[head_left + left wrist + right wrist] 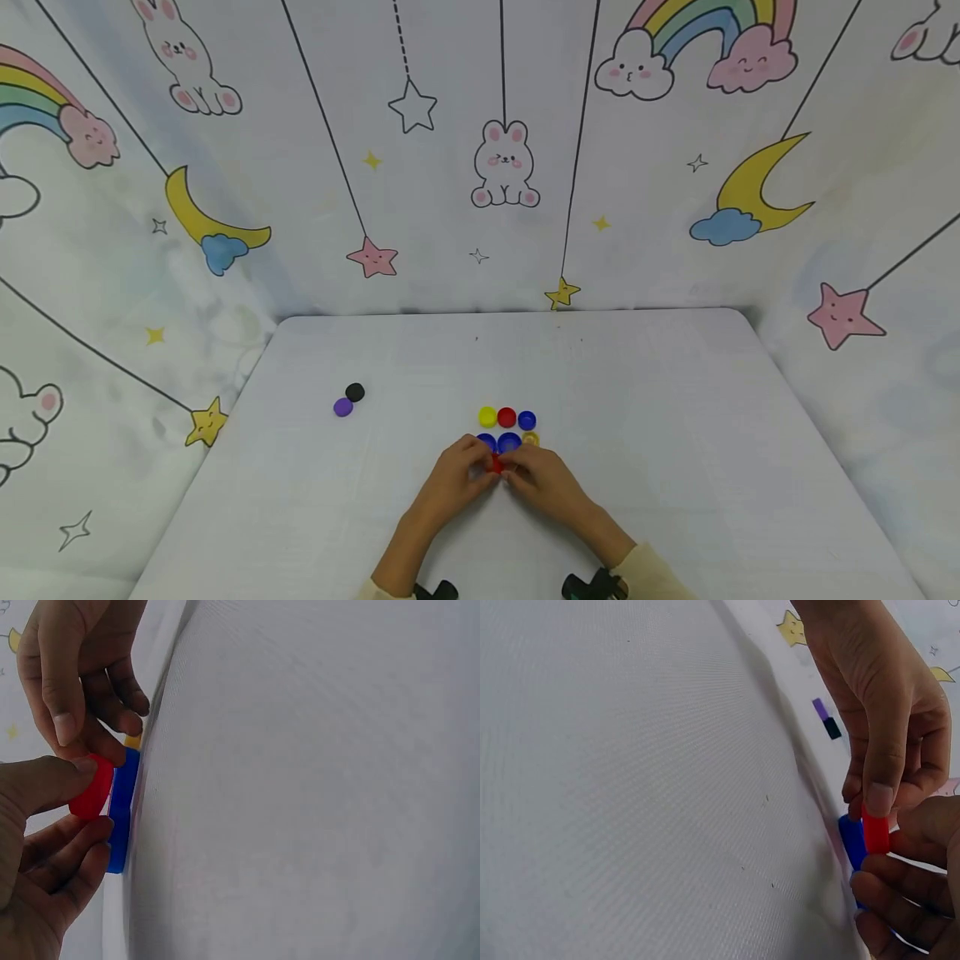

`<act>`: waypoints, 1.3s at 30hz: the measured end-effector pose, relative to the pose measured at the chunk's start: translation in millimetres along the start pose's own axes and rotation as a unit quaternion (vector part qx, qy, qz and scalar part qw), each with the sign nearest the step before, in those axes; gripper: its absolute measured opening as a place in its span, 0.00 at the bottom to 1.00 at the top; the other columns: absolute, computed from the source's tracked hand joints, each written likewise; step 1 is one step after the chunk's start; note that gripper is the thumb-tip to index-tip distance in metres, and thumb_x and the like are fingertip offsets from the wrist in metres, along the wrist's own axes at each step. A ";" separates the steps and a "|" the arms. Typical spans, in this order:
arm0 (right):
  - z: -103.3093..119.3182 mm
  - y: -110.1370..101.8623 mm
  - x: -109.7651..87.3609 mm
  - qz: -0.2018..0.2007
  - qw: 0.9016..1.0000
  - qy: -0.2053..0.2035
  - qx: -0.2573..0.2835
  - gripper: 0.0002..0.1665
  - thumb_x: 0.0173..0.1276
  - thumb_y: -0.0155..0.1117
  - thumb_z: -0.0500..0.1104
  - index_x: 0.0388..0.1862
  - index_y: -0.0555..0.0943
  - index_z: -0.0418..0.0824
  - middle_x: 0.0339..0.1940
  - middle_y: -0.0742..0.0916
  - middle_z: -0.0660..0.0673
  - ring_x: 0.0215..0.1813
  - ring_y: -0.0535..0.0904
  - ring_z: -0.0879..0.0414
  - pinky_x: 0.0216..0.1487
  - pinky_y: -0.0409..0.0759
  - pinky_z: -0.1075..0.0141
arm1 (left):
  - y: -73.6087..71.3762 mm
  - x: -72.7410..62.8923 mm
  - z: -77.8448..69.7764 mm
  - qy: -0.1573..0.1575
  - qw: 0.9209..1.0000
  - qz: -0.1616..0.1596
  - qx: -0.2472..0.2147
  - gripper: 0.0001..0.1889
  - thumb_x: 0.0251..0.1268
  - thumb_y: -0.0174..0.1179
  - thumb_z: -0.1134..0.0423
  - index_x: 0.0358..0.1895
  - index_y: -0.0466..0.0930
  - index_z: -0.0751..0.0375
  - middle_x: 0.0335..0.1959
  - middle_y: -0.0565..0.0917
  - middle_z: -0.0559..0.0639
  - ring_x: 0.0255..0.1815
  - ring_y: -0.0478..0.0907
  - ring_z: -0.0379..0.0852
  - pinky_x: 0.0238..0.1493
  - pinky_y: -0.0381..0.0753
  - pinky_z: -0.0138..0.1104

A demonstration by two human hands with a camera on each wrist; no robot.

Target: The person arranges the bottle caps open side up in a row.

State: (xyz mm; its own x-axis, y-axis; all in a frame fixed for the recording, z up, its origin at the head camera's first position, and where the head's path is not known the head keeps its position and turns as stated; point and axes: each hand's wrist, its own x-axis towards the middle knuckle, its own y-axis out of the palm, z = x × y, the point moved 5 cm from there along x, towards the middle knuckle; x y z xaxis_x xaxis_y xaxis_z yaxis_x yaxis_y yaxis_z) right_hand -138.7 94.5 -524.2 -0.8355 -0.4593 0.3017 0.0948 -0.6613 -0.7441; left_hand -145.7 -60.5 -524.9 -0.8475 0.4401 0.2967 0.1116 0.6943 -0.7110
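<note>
Both hands meet over a red bottle cap (495, 464) at the table's middle front. My left hand (453, 479) pinches the cap, thumb on its face, as the left wrist view shows. My right hand (551, 487) holds the cap's other edge with curled fingertips. The red cap (91, 787) stands tilted on its side. Just behind it lie two blue caps (509, 442) and a yellow cap (530, 438), partly covered by the fingers. Beyond these is a row of a yellow cap (488, 417), a red cap (507, 417) and a blue cap (527, 420).
Farther left on the white table (675, 417), a black cap (355, 392) and a purple cap (342, 407) lie touching. A printed backdrop (450, 200) with rabbits, stars and moons rises behind the table and along its sides.
</note>
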 end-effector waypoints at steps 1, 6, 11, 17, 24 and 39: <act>0.3 0.2 -0.3 0.001 1.000 0.000 -0.003 0.11 0.63 0.68 0.37 0.45 0.85 0.39 0.39 0.88 0.49 0.41 0.82 0.59 0.44 0.82 0.66 | -0.3 -0.7 -0.6 -0.002 1.000 0.001 0.003 0.11 0.53 0.73 0.67 0.31 0.78 0.53 0.36 0.76 0.41 0.38 0.75 0.34 0.42 0.79 0.29; 2.1 1.5 -1.1 0.004 1.000 -0.002 -0.014 0.10 0.64 0.68 0.38 0.45 0.85 0.40 0.37 0.88 0.51 0.39 0.82 0.61 0.43 0.81 0.66 | -1.7 -5.2 -4.0 -0.003 1.000 0.006 0.018 0.10 0.54 0.72 0.66 0.31 0.78 0.52 0.38 0.74 0.41 0.39 0.76 0.35 0.42 0.79 0.29; 4.9 1.9 -1.0 -0.003 1.000 -0.014 -0.025 0.09 0.64 0.68 0.39 0.43 0.85 0.41 0.36 0.88 0.52 0.38 0.81 0.62 0.42 0.81 0.66 | -2.5 -8.7 -7.1 0.010 0.999 0.003 0.044 0.11 0.54 0.73 0.66 0.31 0.78 0.52 0.38 0.75 0.42 0.37 0.76 0.36 0.38 0.78 0.27; 6.1 4.2 -0.1 0.010 1.000 -0.002 -0.029 0.07 0.64 0.68 0.39 0.42 0.86 0.42 0.34 0.86 0.53 0.36 0.78 0.64 0.39 0.79 0.69 | -2.1 -11.5 -8.4 0.023 0.997 -0.004 0.078 0.11 0.52 0.74 0.65 0.30 0.78 0.53 0.37 0.76 0.43 0.32 0.73 0.34 0.32 0.75 0.24; 7.6 6.3 1.5 0.024 0.999 0.011 -0.043 0.06 0.64 0.69 0.40 0.40 0.86 0.43 0.31 0.85 0.54 0.33 0.74 0.67 0.36 0.76 0.71 | 1.0 -12.3 -4.9 0.009 0.996 0.015 0.090 0.10 0.54 0.73 0.62 0.31 0.79 0.51 0.37 0.76 0.41 0.31 0.71 0.32 0.33 0.75 0.24; 10.5 5.4 3.0 0.038 0.997 0.007 -0.060 0.07 0.64 0.69 0.41 0.40 0.86 0.42 0.31 0.85 0.53 0.34 0.77 0.65 0.37 0.78 0.69 | 5.8 -14.2 0.3 -0.007 0.994 0.034 0.101 0.08 0.56 0.72 0.60 0.32 0.79 0.50 0.38 0.76 0.40 0.33 0.72 0.31 0.34 0.75 0.24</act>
State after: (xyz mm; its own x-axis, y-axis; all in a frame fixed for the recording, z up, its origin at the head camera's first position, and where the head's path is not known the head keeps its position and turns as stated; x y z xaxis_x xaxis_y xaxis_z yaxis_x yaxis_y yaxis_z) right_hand -135.0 83.4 -521.0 -0.8362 -0.4959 0.2343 0.0928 -0.5488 -0.8308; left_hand -133.1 -62.9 -533.4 -0.8485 0.4739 0.2356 0.0635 0.5332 -0.8436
